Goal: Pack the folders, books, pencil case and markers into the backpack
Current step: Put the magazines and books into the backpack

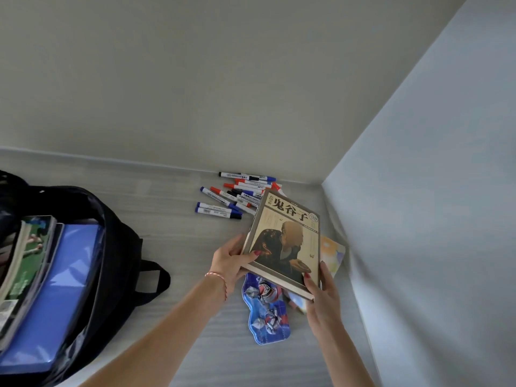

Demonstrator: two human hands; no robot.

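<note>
A tan book [284, 236] with a seated figure on its cover is lifted off the desk near the right wall. My left hand [230, 261] grips its left edge, and my right hand [321, 291] grips its lower right corner. Under it lies a blue pencil case [268, 314], flat on the desk. A flowered book [331, 252] peeks out beneath it on the right. Several markers [237, 196] with blue, red and black caps lie scattered by the back wall. The black backpack [117, 247] stands open at the left, holding a blue folder [67, 289] and a green book [28, 255].
The grey desk [173, 247] is bounded by a wall at the back and another wall [418, 219] close on the right. The backpack's carry handle [153, 277] sticks out toward the middle of the desk.
</note>
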